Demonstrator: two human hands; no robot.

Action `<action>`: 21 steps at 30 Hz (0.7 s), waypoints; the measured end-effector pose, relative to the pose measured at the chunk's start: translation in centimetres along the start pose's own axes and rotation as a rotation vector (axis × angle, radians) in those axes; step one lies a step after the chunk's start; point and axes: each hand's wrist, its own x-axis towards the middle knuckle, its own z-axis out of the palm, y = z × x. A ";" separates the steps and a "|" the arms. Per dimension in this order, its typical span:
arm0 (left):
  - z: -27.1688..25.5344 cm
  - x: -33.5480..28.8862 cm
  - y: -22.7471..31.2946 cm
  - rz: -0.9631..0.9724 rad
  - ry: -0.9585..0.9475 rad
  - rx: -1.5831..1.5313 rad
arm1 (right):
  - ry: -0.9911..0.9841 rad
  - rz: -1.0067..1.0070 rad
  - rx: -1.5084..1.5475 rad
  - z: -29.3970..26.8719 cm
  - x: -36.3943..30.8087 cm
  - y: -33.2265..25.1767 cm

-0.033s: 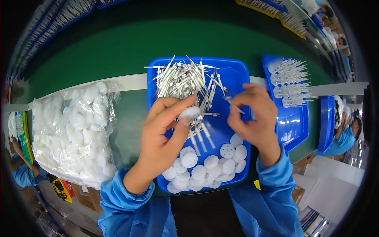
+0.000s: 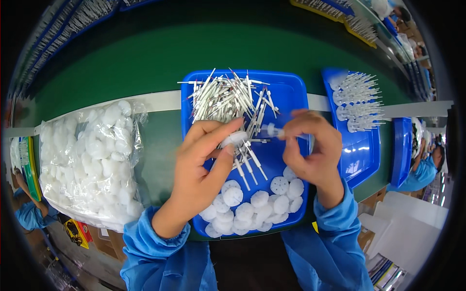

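- Holding a small white cap-like part (image 2: 234, 138) between thumb and fingers, left hand (image 2: 204, 165) is curled closed around it, over the middle of the blue tray (image 2: 291, 87)
- right hand (image 2: 313, 150) is also closed, fingertips pinching a thin white stick (image 2: 273, 130) near its end; stick lies roughly level and points toward the left hand
- cap part and stick tip are near each other, small gap visible, not touching as far as I can tell
- both hands hover above the tray, blue sleeves coming in from the lower edge
- far half of the tray: loose pile of white sticks (image 2: 225, 99), crossing in all directions; a few strays lie under the hands
- near half of the tray: heap of white perforated discs (image 2: 257, 206), overlapping, against the near rim
- left of the tray, apart from it: clear plastic bag (image 2: 90, 165) packed with more white round pieces, lying on the green belt (image 2: 145, 53)
- right of the tray, just beside it: second blue tray (image 2: 361, 155) with assembled white stick pieces (image 2: 357, 102) laid in rows at its far end
- further right, a third blue tray edge (image 2: 402, 150), contents not readable
- another person in blue (image 2: 422, 172) at the far right edge, well apart from these hands
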 end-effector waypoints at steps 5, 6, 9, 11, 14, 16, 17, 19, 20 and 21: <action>0.2 -0.2 0.4 -0.005 -0.003 -0.023 | -0.086 0.042 0.200 1.6 -0.8 -1.2; 0.1 -0.3 0.4 0.012 -0.001 -0.004 | -0.099 0.059 0.137 1.6 -1.2 -1.2; 0.0 -0.2 0.6 -0.002 0.032 -0.027 | -0.099 0.086 0.050 1.6 -1.6 -1.3; 0.1 -0.1 0.7 -0.030 0.052 -0.077 | -0.099 0.098 0.042 1.5 -1.6 -1.3; 0.2 -0.1 0.7 -0.024 0.070 -0.090 | -0.126 0.147 0.070 1.2 -1.6 -1.6; 0.3 0.0 0.6 0.019 0.068 -0.033 | -0.150 0.213 0.113 1.0 -1.7 -1.9; 0.3 0.1 0.6 0.039 0.068 -0.003 | -0.156 0.247 0.135 1.0 -1.8 -2.0; 0.2 0.1 0.5 0.057 0.072 0.052 | -0.168 0.314 0.179 0.8 -1.9 -2.2; 0.2 0.1 0.4 0.065 0.075 0.082 | -0.165 0.326 0.195 0.9 -2.0 -2.3; 0.2 0.1 0.4 0.070 0.060 0.108 | -0.162 0.338 0.210 1.1 -2.0 -2.4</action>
